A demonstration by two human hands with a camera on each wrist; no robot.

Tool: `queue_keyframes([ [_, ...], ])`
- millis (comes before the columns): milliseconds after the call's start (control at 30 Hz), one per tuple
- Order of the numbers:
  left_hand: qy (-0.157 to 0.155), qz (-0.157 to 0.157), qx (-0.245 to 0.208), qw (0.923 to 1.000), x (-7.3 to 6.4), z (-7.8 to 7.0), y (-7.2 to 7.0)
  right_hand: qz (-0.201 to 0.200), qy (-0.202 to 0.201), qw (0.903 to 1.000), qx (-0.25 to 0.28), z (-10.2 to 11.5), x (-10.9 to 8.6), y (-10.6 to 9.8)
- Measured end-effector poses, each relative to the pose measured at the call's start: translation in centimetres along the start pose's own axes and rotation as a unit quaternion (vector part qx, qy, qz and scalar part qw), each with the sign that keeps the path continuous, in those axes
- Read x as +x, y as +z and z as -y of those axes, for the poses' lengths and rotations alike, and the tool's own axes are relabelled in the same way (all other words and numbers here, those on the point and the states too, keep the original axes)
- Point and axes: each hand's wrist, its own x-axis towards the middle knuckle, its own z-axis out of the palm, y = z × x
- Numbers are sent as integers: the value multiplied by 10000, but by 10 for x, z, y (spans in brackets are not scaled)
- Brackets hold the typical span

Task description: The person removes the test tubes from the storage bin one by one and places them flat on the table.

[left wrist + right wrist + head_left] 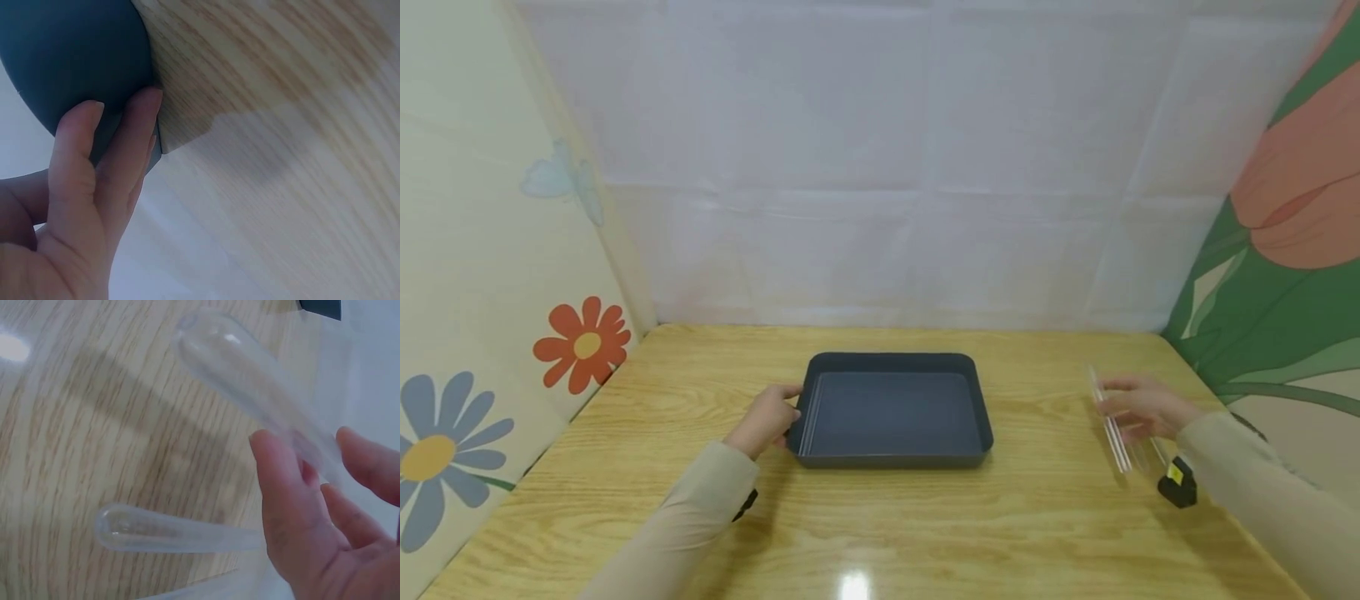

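Note:
A dark grey rectangular tray (891, 461) with raised walls sits mid-table. My left hand (765, 419) holds its left side at the rim. Two fingertips of that hand press the outer wall in the left wrist view, while its thumb is mostly hidden. To the right, apart from the tray, my right hand (1142, 406) pinches a clear test tube (240, 365) between thumb and fingers. The tube's rounded end points away from the palm, and it is tilted above the table. Below the hand lies a second clear tube (169, 530), with part of a third tube (200, 590) beside it.
The wood-grain table (880, 533) meets a white cloth (880, 167) at the back. Flower-printed panels stand at left and right. Each wrist carries a black device, such as the one (1178, 483) under the right sleeve.

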Motion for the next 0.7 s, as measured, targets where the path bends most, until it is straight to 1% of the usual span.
queue_keyframes([
  [100,-14,3,2,10000,0,0,0,-50,-85,9999,35,-2,1,2],
  [200,-8,-10,28,10000,0,1,-1,-199,-114,9997,8,-4,2,5],
  [400,-35,-16,87,10000,-1,1,0,-380,-82,9991,-184,-9,5,11],
  [500,-38,-20,101,9999,0,1,0,-406,-97,9990,-178,-11,6,12],
  [700,-26,-30,103,9999,-1,0,0,-562,0,9982,-190,-12,7,16],
])
